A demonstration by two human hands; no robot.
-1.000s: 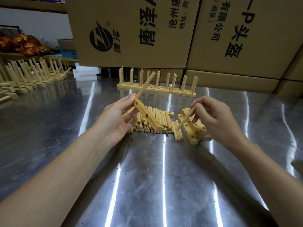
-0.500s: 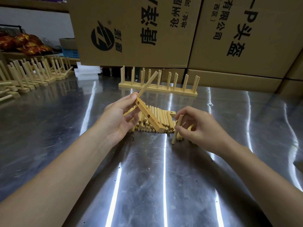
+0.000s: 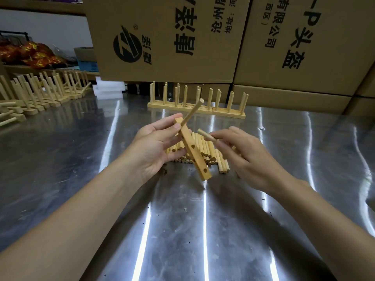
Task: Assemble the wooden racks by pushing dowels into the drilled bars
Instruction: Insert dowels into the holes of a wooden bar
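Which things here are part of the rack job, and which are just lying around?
Job: left hand, drilled bar, fitted dowel, right hand, loose dowel, dowel pile.
Lying about: finished racks, cardboard boxes, red packets.

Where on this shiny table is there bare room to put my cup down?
The table is bare from the dowel pile to the near edge. Also right of the right hand, before the cardboard boxes, and between the left hand and the finished racks far left. Crowded: the middle, where both hands work over the pile, with another rack behind.
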